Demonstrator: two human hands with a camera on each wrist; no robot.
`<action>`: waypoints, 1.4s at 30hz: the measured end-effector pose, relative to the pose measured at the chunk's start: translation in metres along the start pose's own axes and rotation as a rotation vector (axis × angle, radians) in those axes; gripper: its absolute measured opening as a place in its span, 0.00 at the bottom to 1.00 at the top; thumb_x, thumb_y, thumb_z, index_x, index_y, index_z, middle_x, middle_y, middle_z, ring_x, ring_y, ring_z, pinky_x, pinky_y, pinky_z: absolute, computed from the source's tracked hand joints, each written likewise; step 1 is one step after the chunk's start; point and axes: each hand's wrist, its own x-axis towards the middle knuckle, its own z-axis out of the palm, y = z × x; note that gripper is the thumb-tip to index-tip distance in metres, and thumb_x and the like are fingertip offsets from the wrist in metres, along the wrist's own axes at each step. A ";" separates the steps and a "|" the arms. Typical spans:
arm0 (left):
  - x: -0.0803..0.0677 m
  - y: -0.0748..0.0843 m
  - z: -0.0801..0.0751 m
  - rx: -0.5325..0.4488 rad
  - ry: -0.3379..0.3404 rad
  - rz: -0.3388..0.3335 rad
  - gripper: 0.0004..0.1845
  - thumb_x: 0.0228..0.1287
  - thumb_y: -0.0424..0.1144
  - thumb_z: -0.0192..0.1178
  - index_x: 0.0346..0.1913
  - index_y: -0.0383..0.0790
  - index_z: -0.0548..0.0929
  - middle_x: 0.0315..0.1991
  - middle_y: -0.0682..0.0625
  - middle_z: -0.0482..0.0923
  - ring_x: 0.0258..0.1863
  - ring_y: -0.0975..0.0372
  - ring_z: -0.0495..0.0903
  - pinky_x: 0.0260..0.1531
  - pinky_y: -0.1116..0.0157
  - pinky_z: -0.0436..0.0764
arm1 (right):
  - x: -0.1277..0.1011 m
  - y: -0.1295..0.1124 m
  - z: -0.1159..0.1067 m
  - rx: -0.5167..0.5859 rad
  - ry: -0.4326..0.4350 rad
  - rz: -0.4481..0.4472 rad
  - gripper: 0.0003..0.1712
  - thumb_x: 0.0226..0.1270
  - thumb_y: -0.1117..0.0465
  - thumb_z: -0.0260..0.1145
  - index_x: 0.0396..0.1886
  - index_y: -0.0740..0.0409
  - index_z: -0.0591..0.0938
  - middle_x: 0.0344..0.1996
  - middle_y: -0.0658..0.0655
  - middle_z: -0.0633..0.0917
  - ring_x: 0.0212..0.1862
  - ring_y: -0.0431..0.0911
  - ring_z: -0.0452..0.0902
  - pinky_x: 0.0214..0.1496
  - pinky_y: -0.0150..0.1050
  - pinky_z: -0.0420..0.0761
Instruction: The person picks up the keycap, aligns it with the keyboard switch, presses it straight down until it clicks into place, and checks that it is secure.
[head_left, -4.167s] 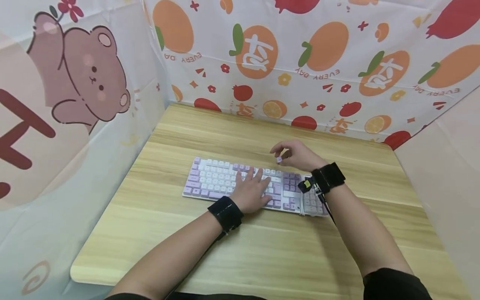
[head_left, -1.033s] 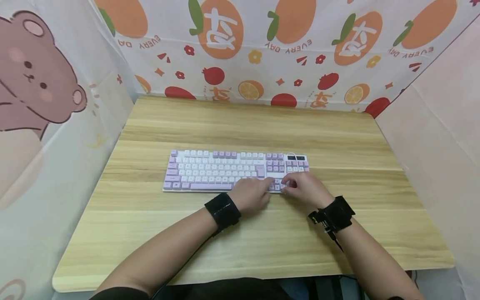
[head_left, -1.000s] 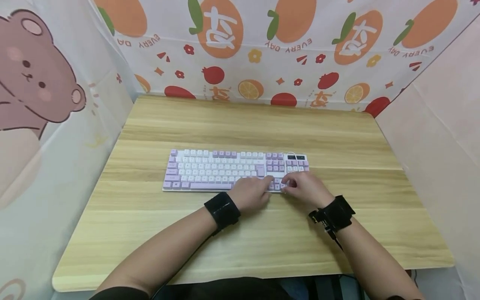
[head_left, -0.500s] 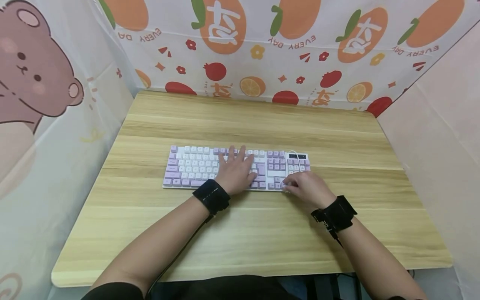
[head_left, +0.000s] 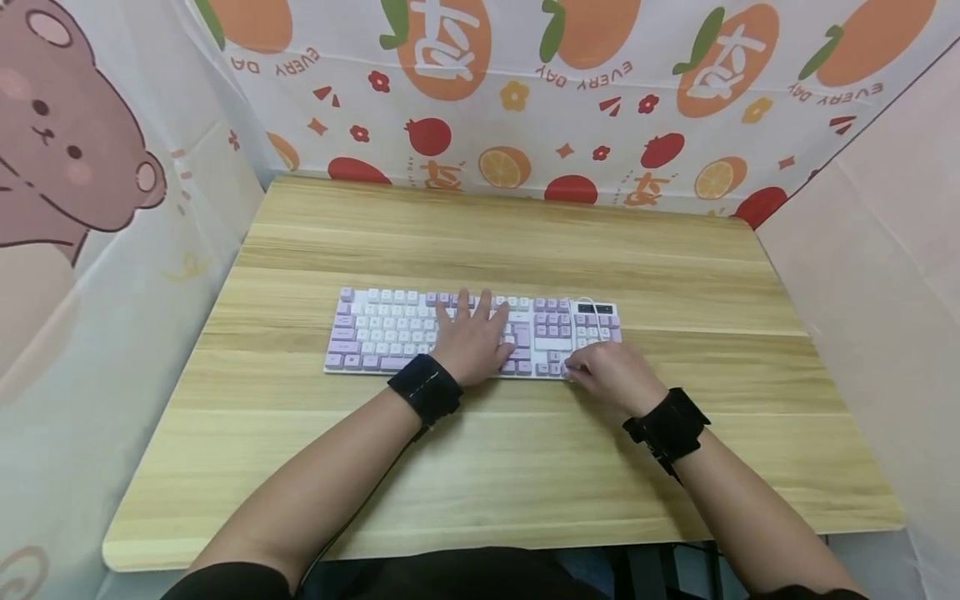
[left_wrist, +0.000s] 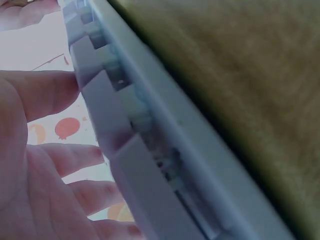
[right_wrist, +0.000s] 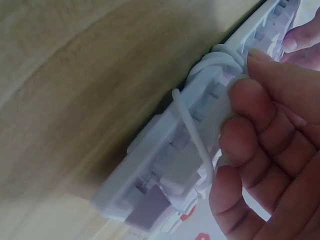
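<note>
A white and purple keyboard (head_left: 393,321) lies lengthwise on the wooden table (head_left: 420,242). My left hand (head_left: 470,346) rests with spread, straight fingers across its middle keys, the thumb near the right side of the main key block. My right hand (head_left: 615,375) is at the near edge by the arrow keys. Its thumb (right_wrist: 270,70) and curled forefinger pinch at a keycap there, largely hidden by the fingertips. A white cable (right_wrist: 192,130) is wrapped round the keyboard beside these fingers. Other fingers of this hand are curled in front of the number keys.
Fruit-printed cloth (head_left: 517,117) hangs behind the table, with a bear-printed cloth (head_left: 75,150) at the left and a plain pale one (head_left: 885,275) at the right. Black bands (head_left: 426,390) circle both wrists, with thin wires running along the forearms.
The right hand held a small purple keycap beyond the far edge; now it is at the arrow keys. The left hand has left the arrow keys and spread over the middle keys.
</note>
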 end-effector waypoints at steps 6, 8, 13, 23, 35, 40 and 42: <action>-0.005 0.000 -0.001 -0.017 -0.008 -0.021 0.37 0.70 0.59 0.51 0.76 0.48 0.60 0.78 0.39 0.49 0.75 0.35 0.46 0.65 0.28 0.48 | 0.002 -0.004 0.005 -0.006 -0.010 0.033 0.04 0.58 0.58 0.75 0.33 0.50 0.90 0.31 0.49 0.90 0.33 0.42 0.86 0.34 0.37 0.83; -0.006 0.000 -0.001 -0.016 -0.011 -0.019 0.37 0.70 0.60 0.51 0.76 0.48 0.60 0.78 0.39 0.49 0.75 0.35 0.47 0.65 0.28 0.48 | 0.002 -0.006 0.006 0.011 -0.023 0.058 0.04 0.57 0.58 0.75 0.33 0.50 0.90 0.31 0.50 0.90 0.33 0.43 0.86 0.34 0.37 0.83; -0.009 0.000 -0.002 -0.003 -0.014 -0.023 0.37 0.70 0.60 0.51 0.76 0.48 0.60 0.78 0.39 0.49 0.75 0.36 0.47 0.65 0.29 0.49 | 0.003 -0.009 0.006 0.074 -0.040 0.118 0.06 0.56 0.58 0.75 0.34 0.51 0.90 0.32 0.51 0.90 0.34 0.43 0.86 0.36 0.38 0.83; -0.009 -0.004 -0.017 0.005 -0.024 -0.041 0.37 0.70 0.61 0.52 0.76 0.48 0.60 0.78 0.40 0.50 0.75 0.35 0.47 0.65 0.28 0.49 | 0.012 -0.010 0.001 0.135 -0.038 0.181 0.05 0.54 0.57 0.76 0.31 0.49 0.90 0.28 0.47 0.88 0.28 0.37 0.78 0.32 0.35 0.78; -0.003 -0.011 -0.021 -0.026 -0.084 -0.014 0.38 0.68 0.62 0.53 0.76 0.53 0.60 0.78 0.44 0.51 0.76 0.40 0.48 0.65 0.29 0.46 | 0.010 -0.011 0.002 0.166 -0.056 0.221 0.08 0.55 0.56 0.76 0.32 0.51 0.86 0.23 0.45 0.80 0.25 0.39 0.71 0.30 0.35 0.72; -0.002 -0.009 -0.018 -0.050 -0.101 -0.007 0.38 0.68 0.62 0.52 0.76 0.53 0.58 0.78 0.45 0.49 0.77 0.41 0.46 0.66 0.29 0.43 | 0.005 -0.009 0.000 0.169 -0.054 0.233 0.10 0.55 0.54 0.76 0.34 0.52 0.86 0.21 0.45 0.78 0.23 0.39 0.70 0.27 0.35 0.71; -0.004 -0.008 -0.014 -0.051 -0.098 -0.002 0.38 0.68 0.62 0.52 0.76 0.53 0.58 0.78 0.45 0.49 0.77 0.41 0.46 0.66 0.29 0.43 | 0.000 -0.009 0.003 0.190 -0.049 0.241 0.11 0.54 0.54 0.76 0.34 0.52 0.86 0.20 0.45 0.77 0.22 0.39 0.69 0.26 0.35 0.70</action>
